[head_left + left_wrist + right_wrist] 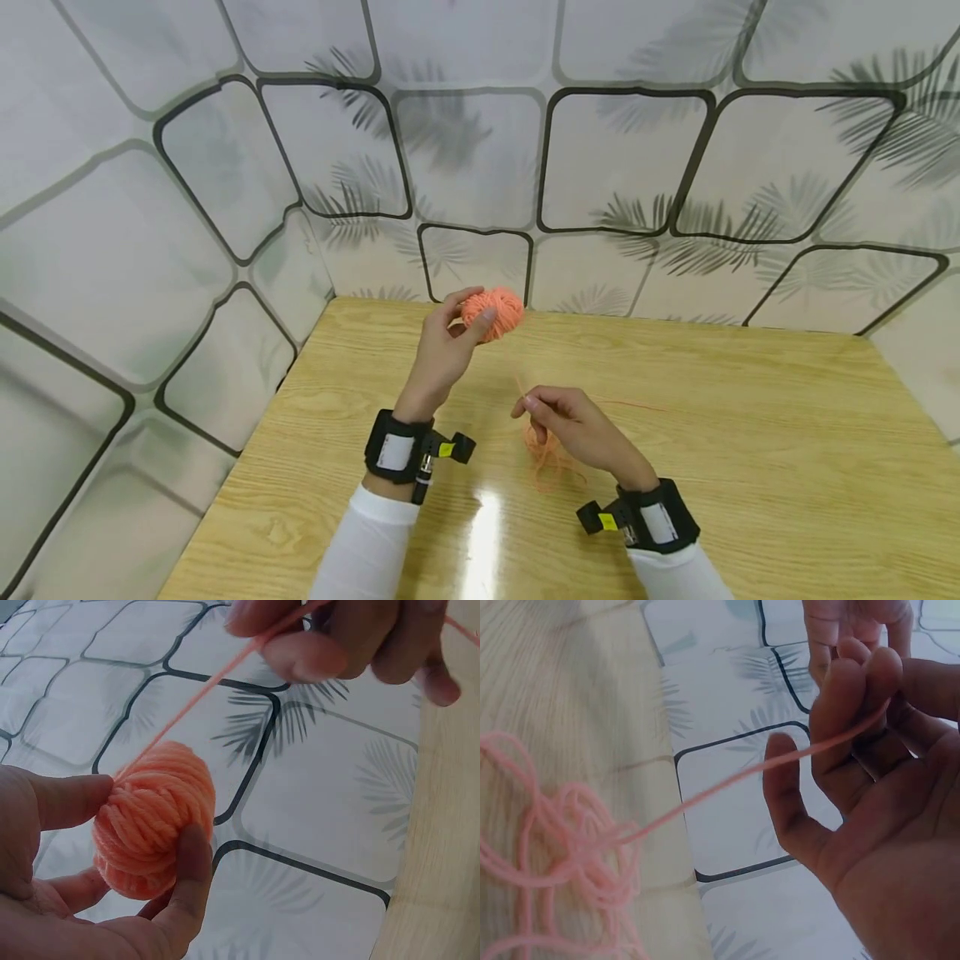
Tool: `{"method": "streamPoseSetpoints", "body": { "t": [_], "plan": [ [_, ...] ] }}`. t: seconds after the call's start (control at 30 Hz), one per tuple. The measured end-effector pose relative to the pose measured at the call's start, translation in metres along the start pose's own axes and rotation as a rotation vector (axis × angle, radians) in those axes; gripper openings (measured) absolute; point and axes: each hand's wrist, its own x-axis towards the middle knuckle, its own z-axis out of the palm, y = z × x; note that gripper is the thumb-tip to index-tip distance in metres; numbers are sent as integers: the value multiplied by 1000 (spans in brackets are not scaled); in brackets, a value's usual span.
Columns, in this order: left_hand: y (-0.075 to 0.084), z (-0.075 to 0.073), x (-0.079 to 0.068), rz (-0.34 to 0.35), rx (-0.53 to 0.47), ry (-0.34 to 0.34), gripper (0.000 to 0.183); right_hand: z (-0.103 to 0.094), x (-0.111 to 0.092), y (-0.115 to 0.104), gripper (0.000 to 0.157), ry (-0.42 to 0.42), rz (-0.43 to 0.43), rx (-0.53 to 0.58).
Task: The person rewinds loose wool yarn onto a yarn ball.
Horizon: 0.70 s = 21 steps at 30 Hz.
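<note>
A wound ball of coral-orange yarn (pixel 492 315) is held up over the back of the table by my left hand (pixel 444 350). In the left wrist view, thumb and fingers grip the ball (pixel 154 825) from its sides. One strand (pixel 202 694) runs taut from the ball to my right hand (pixel 573 425), which pinches it between thumb and fingertips. From that pinch the yarn (pixel 735 778) continues down, in the right wrist view, to a loose tangle of the same yarn (pixel 577 855) lying on the table. My right hand partly covers this tangle (pixel 551 458) in the head view.
The wooden table (pixel 750 467) reaches back to a wall (pixel 480 158) with a stone-and-palm-leaf pattern, and a similar wall stands on the left. A thin strand (pixel 633 405) stretches rightward over the tabletop. Each wrist wears a black strap with a small camera.
</note>
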Motion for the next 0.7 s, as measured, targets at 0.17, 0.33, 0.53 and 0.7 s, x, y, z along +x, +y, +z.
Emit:
{"method": "streamPoseSetpoints", "body": {
  "t": [0.17,0.33,0.53,0.7],
  "plan": [
    [8,-10,11,23,-97,80,44,-3,-7,10,27,-40,-2,14],
    [18,-20,13,-13,-300,14,50,-9,-14,13,31,-28,13,18],
    [30,-23,0,-137,-416,-341,55,-18,-10,19,28,-15,95,24],
    [33,-23,-11,-102,-230,-641,43,-31,-1,20,30,21,157,-8]
  ]
}}
